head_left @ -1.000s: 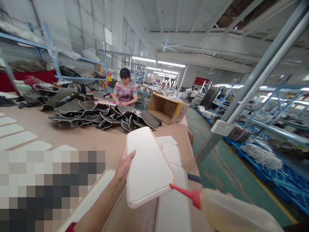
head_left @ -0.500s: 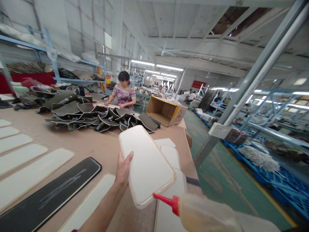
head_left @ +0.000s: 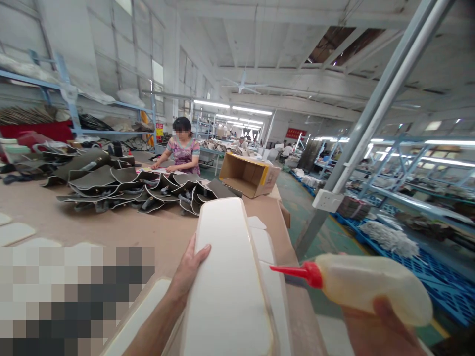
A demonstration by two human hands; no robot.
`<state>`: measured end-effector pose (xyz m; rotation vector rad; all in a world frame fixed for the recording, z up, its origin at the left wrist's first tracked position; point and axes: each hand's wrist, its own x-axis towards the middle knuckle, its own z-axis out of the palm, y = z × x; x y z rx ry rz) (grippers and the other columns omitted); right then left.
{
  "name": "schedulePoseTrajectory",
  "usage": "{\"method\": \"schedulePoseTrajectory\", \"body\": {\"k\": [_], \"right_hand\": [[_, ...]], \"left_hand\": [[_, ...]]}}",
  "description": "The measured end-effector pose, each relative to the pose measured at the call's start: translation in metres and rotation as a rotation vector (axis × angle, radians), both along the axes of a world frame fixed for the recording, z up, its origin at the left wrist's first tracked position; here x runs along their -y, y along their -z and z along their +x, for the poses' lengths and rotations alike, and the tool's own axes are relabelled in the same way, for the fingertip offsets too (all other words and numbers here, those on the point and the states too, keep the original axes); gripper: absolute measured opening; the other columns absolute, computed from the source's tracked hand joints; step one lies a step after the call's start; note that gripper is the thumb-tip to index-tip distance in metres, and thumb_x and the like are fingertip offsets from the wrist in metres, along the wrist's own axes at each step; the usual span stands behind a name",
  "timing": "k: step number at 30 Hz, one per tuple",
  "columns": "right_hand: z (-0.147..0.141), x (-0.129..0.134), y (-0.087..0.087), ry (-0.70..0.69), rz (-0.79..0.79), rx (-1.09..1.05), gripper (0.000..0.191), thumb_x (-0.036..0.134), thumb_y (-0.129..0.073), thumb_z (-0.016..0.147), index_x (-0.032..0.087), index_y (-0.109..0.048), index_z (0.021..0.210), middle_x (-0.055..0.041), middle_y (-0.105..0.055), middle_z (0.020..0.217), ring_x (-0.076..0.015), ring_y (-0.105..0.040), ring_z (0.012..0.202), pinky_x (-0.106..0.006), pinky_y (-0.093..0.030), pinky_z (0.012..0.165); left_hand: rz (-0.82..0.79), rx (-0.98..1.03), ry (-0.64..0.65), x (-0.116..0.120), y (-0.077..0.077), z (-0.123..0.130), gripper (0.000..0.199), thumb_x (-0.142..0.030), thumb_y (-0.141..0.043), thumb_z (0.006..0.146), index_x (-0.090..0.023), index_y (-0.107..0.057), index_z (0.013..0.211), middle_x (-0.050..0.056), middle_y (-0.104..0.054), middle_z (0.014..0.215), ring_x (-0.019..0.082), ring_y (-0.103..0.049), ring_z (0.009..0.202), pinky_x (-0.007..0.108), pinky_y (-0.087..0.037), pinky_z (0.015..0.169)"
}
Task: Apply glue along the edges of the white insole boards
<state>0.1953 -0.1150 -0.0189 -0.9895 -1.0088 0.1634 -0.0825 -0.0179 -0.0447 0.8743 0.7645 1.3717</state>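
My left hand (head_left: 191, 269) grips the left edge of a white rounded panel (head_left: 228, 277), its thumb on the face. The panel is tilted up, with a yellowish line along its right edge. At the lower right my right hand (head_left: 382, 321), blurred, is wrapped round a translucent squeeze bottle (head_left: 371, 284) with amber liquid inside. The bottle's red nozzle (head_left: 293, 270) points left, just right of the panel and apart from its edge. More white panels (head_left: 265, 247) lie on the table behind the held one.
Dark folded pieces (head_left: 122, 185) are heaped across the brown table (head_left: 148, 235). An open cardboard box (head_left: 267, 180) stands at its far end. A person (head_left: 181, 148) sits beyond the heap. A metal post (head_left: 356, 143) slants up at right. Pixelation covers the lower left.
The held panel has turned more upright and come nearer. My right hand has moved the bottle up and right, so the nozzle is now off the panel's edge. The view has shifted slightly.
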Motion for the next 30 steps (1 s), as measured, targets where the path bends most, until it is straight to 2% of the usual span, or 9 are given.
{"method": "schedulePoseTrajectory", "body": {"k": [3,5,13,16,19,21,23,25,30], "right_hand": [[-0.005,-0.005,-0.018,-0.310,0.034,-0.386,0.050,0.033,-0.067,0.078,0.023,-0.055,0.125,-0.0120,-0.067,0.108,-0.0284,-0.064,0.094,-0.047,-0.056,0.077],[-0.008,-0.009,-0.026,-0.428,0.050,-0.486,0.056,0.027,-0.074,0.071,0.025,-0.056,0.124,-0.0082,-0.066,0.111,-0.0263,-0.062,0.100,-0.044,-0.053,0.085],[-0.007,-0.016,-0.027,-0.538,0.009,-0.495,0.064,0.020,-0.080,0.065,0.024,-0.055,0.124,-0.0093,-0.067,0.108,-0.0240,-0.064,0.094,-0.037,-0.056,0.077],[-0.010,-0.008,-0.024,-0.516,-0.025,-0.538,0.067,0.021,-0.080,0.064,0.027,-0.054,0.126,-0.0077,-0.066,0.112,-0.0216,-0.064,0.095,-0.029,-0.055,0.074],[-0.007,0.000,-0.016,-0.473,-0.083,-0.585,0.084,0.021,-0.085,0.052,0.029,-0.051,0.128,-0.0080,-0.067,0.109,-0.0230,-0.066,0.091,-0.027,-0.055,0.070],[0.000,0.005,-0.006,-0.472,-0.140,-0.593,0.089,0.021,-0.086,0.049,0.029,-0.050,0.130,-0.0100,-0.067,0.108,-0.0277,-0.066,0.090,-0.037,-0.055,0.076],[0.009,0.010,0.005,-0.519,-0.198,-0.594,0.084,0.025,-0.084,0.053,0.026,-0.051,0.130,-0.0126,-0.067,0.108,-0.0325,-0.065,0.093,-0.048,-0.051,0.084],[0.017,0.016,0.017,-0.560,-0.240,-0.612,0.076,0.028,-0.080,0.059,0.024,-0.053,0.129,-0.0140,-0.067,0.107,-0.0343,-0.064,0.095,-0.053,-0.048,0.087],[0.044,0.024,0.051,-0.469,-0.301,-0.649,0.073,0.033,-0.077,0.065,0.028,-0.049,0.132,-0.0126,-0.068,0.107,-0.0308,-0.065,0.094,-0.042,-0.056,0.074]], "left_hand": [[-0.015,-0.028,0.112,0.004,-0.007,-0.005,0.084,-0.030,-0.071,0.073,-0.027,-0.025,0.144,0.011,-0.065,0.118,0.023,-0.070,0.079,0.028,-0.055,0.059],[-0.021,-0.050,0.158,0.006,-0.010,-0.007,0.086,-0.030,-0.071,0.074,-0.027,-0.023,0.145,0.011,-0.065,0.119,0.024,-0.070,0.080,0.028,-0.056,0.059],[-0.051,-0.059,0.228,0.005,-0.011,-0.011,0.088,-0.026,-0.070,0.075,-0.027,-0.018,0.146,0.012,-0.066,0.115,0.023,-0.070,0.074,0.029,-0.056,0.058],[-0.047,-0.051,0.219,0.000,-0.007,-0.012,0.087,-0.026,-0.070,0.074,-0.026,-0.022,0.145,0.012,-0.066,0.114,0.021,-0.070,0.071,0.027,-0.055,0.056],[-0.045,-0.057,0.199,-0.004,-0.003,-0.012,0.080,-0.026,-0.069,0.075,-0.025,-0.027,0.143,0.012,-0.067,0.112,0.018,-0.068,0.064,0.025,-0.054,0.052],[-0.045,-0.059,0.175,-0.007,-0.001,-0.011,0.075,-0.026,-0.067,0.076,-0.024,-0.030,0.141,0.012,-0.067,0.112,0.016,-0.067,0.060,0.024,-0.053,0.052],[-0.045,-0.048,0.147,-0.011,0.002,-0.011,0.074,-0.025,-0.068,0.075,-0.024,-0.032,0.140,0.011,-0.067,0.111,0.016,-0.066,0.059,0.025,-0.054,0.052],[-0.047,-0.024,0.120,-0.016,0.005,-0.010,0.076,-0.024,-0.070,0.073,-0.023,-0.033,0.139,0.011,-0.067,0.109,0.017,-0.067,0.061,0.025,-0.054,0.053],[-0.061,0.027,0.042,-0.025,0.015,-0.010,0.074,-0.024,-0.069,0.073,-0.022,-0.035,0.138,0.012,-0.069,0.104,0.018,-0.066,0.055,0.026,-0.053,0.047]]}}
